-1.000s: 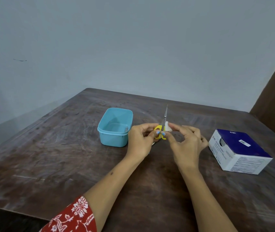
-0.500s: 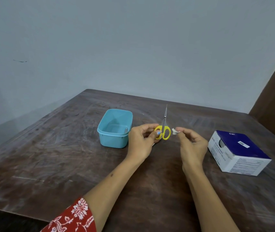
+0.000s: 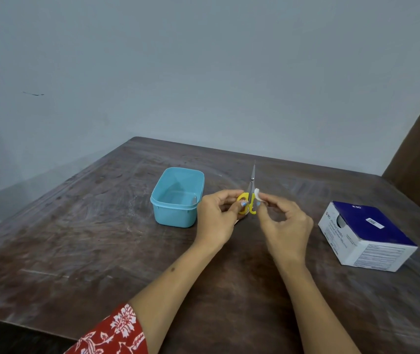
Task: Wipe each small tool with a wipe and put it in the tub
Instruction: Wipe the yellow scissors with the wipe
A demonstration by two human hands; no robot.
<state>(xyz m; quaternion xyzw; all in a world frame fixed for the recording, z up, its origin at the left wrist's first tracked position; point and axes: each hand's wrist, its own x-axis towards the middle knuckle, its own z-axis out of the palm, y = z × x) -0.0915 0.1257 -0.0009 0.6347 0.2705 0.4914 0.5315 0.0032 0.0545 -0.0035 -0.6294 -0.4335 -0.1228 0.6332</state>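
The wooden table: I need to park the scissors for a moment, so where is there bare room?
Bare dark wooden table lies left of the light blue plastic tub, and between the forearms and the blue-and-white cardboard swab box. It is crowded between tub and hands.

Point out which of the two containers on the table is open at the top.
The light blue tub, left of the hands, is open-topped with no lid. The blue and white box on the right has a closed top.
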